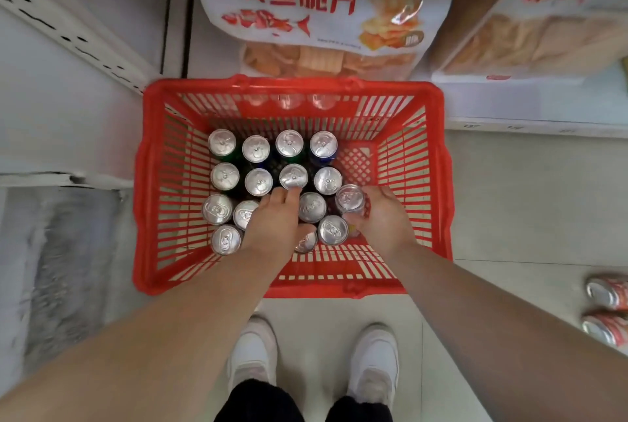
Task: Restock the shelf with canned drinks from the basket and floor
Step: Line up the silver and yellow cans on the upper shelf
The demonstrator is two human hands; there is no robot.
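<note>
Canned drinks (256,149) stand upright in a red basket (441,183) on the floor (509,204).
Right hand (384,217) curls its fingers round a tilted can (350,199) at the rows' right edge; left hand (277,222) lies over the middle cans, fingers together, grip impossible to tell. Two red cans (608,294) lie on the floor nearby.

L hand (277,221) hides whatever's under it in basket (292,289); grip unclear. R hand (380,217) covers tilted can (350,199) body. Floor cans (608,292) right of basket cropped by edge. Shelf (51,234) left of basket blurred. Labels unreadable.
</note>
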